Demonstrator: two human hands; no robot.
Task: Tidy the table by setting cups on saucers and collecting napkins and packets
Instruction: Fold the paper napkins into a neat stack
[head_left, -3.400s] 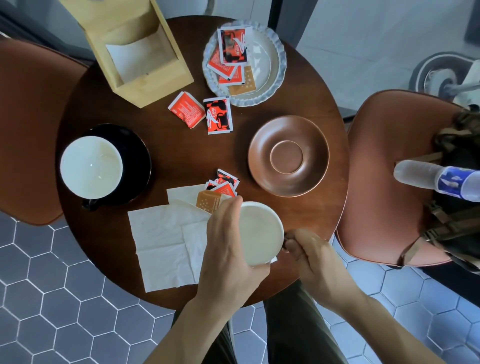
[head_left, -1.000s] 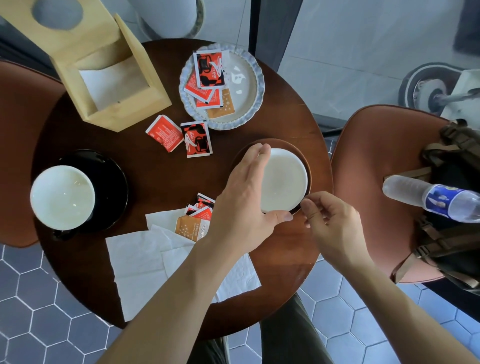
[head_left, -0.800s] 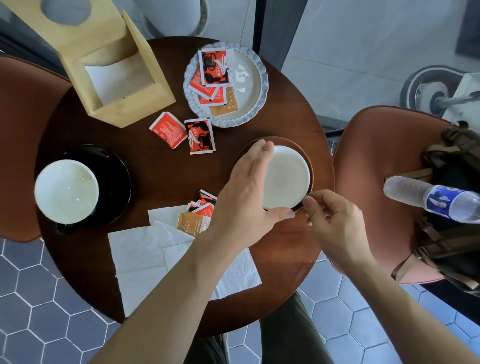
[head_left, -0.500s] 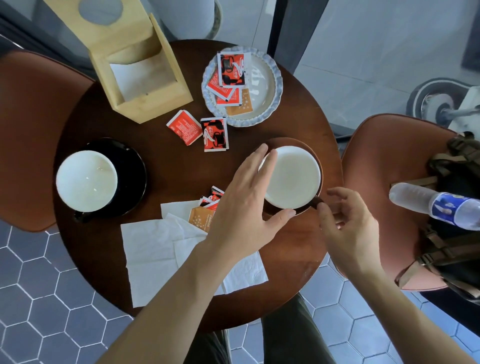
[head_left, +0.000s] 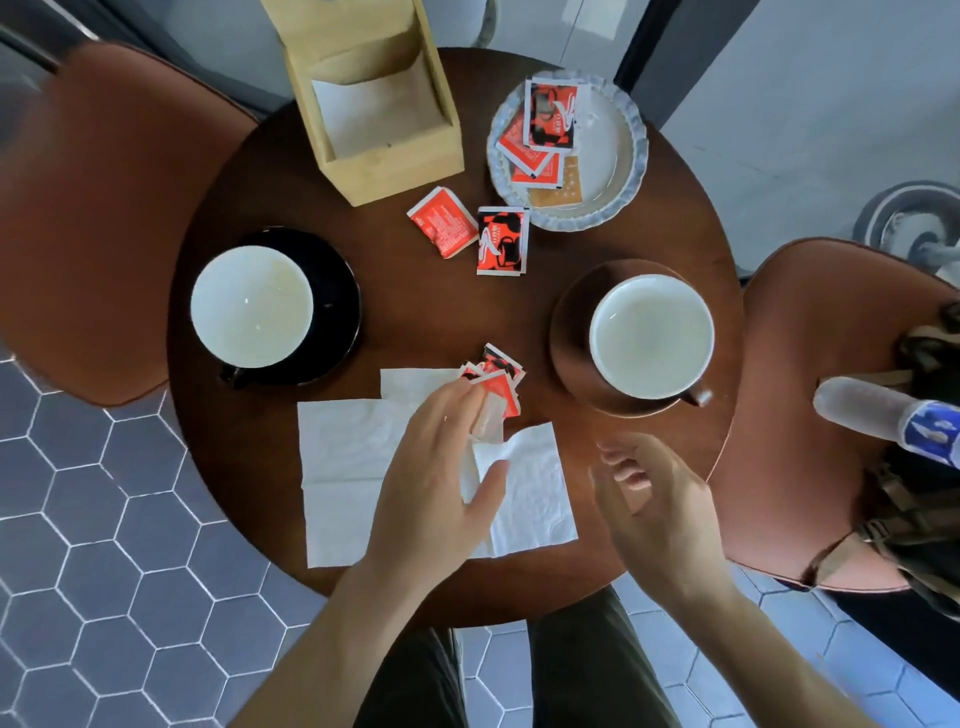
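1. Head view: the round wooden desk (head_left: 426, 312) is the landmark; everything below is placed against it.
2. Toward the desk's right edge, a white cup (head_left: 652, 336) sits on a brown saucer (head_left: 569, 332), its handle pointing to the near right.
3. Toward the desk's left edge, a second white cup (head_left: 252, 306) sits on a black saucer (head_left: 337, 301).
4. On the desk's near half lie overlapping white napkins (head_left: 343, 457), with a small pile of red packets (head_left: 498, 371) on their far edge.
5. The left hand (head_left: 436, 488) is spread low over the napkins; its fingers (head_left: 467, 402) are fairly wide and reach onto the pile, touching a packet there, though I cannot tell if they grip it.
6. The right hand (head_left: 654, 504) hovers over the desk's near right edge, blurred, its fingers loosely curled and holding nothing.
7. Near the desk's middle lie two loose packets (head_left: 501, 240), side by side.
8. At the desk's far side a scalloped plate (head_left: 618, 150) carries more packets, and a wooden napkin box (head_left: 374, 104) stands to its left.
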